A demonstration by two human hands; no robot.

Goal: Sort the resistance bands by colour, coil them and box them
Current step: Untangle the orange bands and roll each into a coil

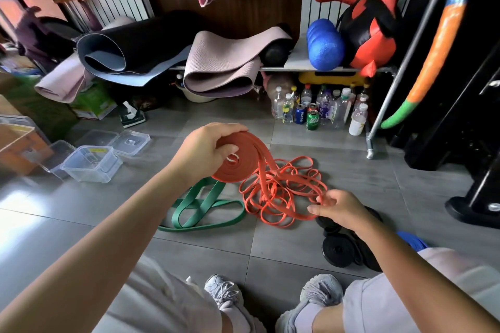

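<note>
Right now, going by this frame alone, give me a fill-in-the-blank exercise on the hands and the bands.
The left hand grips an orange band wound into a ____.
The right hand pinches a strand of the orange tangle lying on the ____.
The flat band beside that tangle is ____.
The coiled bands nearest the right hand are ____.
Missing words: coil, floor, green, black.

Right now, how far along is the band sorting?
Done, it seems: black coils lie rolled at the right. In hand: the left hand holds a part-wound orange coil, and the right hand pinches a strand of the orange tangle. Still to do: the green bands lie loose, and the clear boxes show no bands inside.
</note>
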